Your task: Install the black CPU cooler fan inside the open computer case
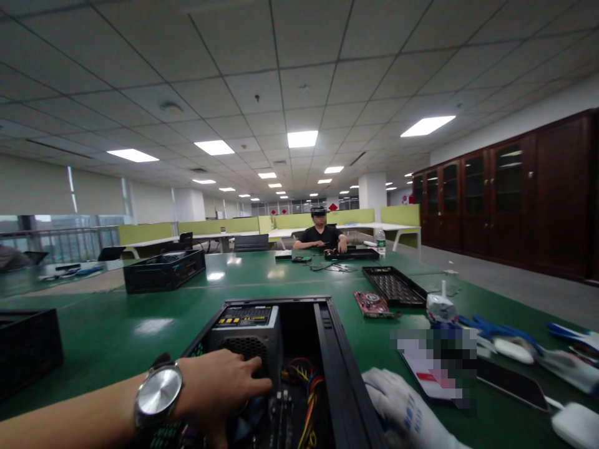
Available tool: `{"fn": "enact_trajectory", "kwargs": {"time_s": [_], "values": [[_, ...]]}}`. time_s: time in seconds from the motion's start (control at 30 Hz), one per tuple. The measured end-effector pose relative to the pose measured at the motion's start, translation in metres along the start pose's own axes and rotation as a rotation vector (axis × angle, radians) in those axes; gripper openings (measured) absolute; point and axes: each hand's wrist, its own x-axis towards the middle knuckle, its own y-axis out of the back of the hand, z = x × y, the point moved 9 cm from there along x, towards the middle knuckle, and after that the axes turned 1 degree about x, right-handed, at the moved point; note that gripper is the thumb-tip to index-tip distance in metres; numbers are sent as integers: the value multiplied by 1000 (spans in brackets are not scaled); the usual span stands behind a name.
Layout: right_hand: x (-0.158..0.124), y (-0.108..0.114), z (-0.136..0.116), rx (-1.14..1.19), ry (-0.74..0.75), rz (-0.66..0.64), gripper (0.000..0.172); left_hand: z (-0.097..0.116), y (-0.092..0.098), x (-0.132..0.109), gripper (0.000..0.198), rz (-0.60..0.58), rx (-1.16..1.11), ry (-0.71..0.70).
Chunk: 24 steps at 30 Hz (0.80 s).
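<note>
An open black computer case (333,368) lies on the green table (116,330) right in front of me. Its grey power supply (246,330) sits at the far left inside, with red and yellow cables (306,386) beside it. My left hand (224,390), a silver watch on its wrist, reaches into the case; its fingers are spread and rest by the near edge of the power supply, holding nothing. My right hand (402,411), in a white glove, lies on the table against the case's right wall and holds nothing I can see.
A red circuit card (374,304) and a black perforated panel (393,284) lie to the right. Farther right are a phone (510,381) and blue-handled tools (491,327). Black cases (163,271) (28,346) stand on the left. A person (321,236) sits at the far end.
</note>
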Motion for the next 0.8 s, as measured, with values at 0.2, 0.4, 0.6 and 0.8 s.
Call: {"fn": "enact_trajectory", "kwargs": {"time_s": [0.2,0.4,0.6,0.8], "values": [[2,-2,5,9,-86,12,39,1,-4,1,99,-72,36,69],[-6,7,-1,-115,46,157,51,2,-6,1,103,-85,-4,63],[-9,8,-2,-108,74,219,55,0,-7,-1,71,-4,4,97],[9,-20,7,-37,-162,-156,46,8,26,-46,87,21,-39,215]]}}
